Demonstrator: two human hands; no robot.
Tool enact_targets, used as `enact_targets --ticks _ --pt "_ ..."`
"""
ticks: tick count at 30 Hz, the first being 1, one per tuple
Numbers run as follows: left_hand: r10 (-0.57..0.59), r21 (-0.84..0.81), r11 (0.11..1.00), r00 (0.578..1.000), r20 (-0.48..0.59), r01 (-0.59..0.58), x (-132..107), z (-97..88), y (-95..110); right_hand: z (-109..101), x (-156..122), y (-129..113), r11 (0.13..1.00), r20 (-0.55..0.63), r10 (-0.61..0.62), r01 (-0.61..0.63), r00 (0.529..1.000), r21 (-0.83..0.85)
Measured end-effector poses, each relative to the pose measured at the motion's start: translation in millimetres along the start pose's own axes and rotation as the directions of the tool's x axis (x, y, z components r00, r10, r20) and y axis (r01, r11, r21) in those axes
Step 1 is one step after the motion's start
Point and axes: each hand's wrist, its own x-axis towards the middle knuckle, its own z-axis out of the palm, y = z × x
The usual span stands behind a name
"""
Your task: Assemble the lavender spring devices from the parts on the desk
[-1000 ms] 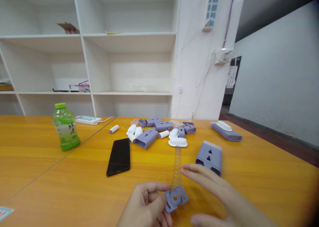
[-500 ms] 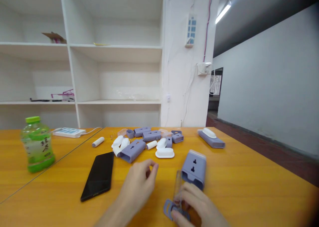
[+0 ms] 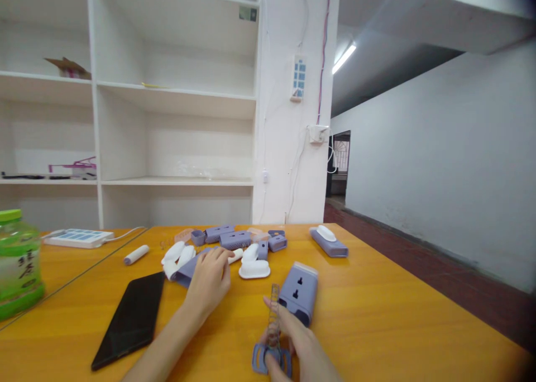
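My right hand grips a grey-purple plastic piece with looped side openings near the table's front edge. A coil spring rises upright from that piece, between my thumb and fingers. Over the parts pile, my left hand reaches with fingers bent and apart, holding nothing visible. Its fingertips are at the near end of a white cylinder; whether they touch it I cannot tell. Beneath the hand lies a purple housing, partly covered. Another purple housing with keyhole-shaped slots lies just beyond my right hand.
White oval caps and several purple parts lie farther back. A black phone, a green-capped bottle and a power strip are left. A white-capped purple housing lies at the right edge. Shelves stand behind.
My left hand has moved forward and left, from the bare tabletop to the parts pile. The spring in my right hand's piece now shows clearly upright. The view has shifted right and up.
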Motion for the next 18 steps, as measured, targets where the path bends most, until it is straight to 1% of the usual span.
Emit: enact_targets --ticks 1,3,6,9,14,16,18 --pt "-0.001 0.007 1.000 1.000 -0.010 0.001 -0.1 0.4 -0.3 -0.3 1.0 -0.6 1.000 0.015 -0.001 0.001 1.000 0.020" --pt "0.005 0.024 1.000 1.000 -0.012 -0.005 0.6 3.0 1.7 -2.0 2.4 -2.3 1.000 0.030 -0.017 0.017 0.999 0.000" --pt "0.036 0.057 0.998 0.999 0.026 -0.037 0.2 9.4 7.5 -3.9 3.0 -3.7 0.998 0.029 -0.018 0.020 0.999 -0.062" --pt "0.043 0.098 0.994 0.998 0.055 -0.048 -1.7 14.7 10.7 -2.6 3.3 -0.8 0.999 0.049 -0.005 0.007 0.999 -0.042" --pt "-0.042 0.194 0.980 0.999 0.027 0.036 -1.6 18.5 4.4 1.3 5.9 13.8 0.999 0.066 -0.029 0.026 0.997 0.047" --pt "-0.079 0.225 0.971 0.997 0.002 0.077 0.0 18.0 -1.2 0.8 6.9 18.8 0.997 0.086 -0.046 0.041 0.995 0.059" --pt "-0.110 0.241 0.964 0.994 -0.022 0.113 1.8 15.7 -8.0 -0.6 7.3 19.8 0.998 0.077 -0.045 0.041 0.996 0.052"
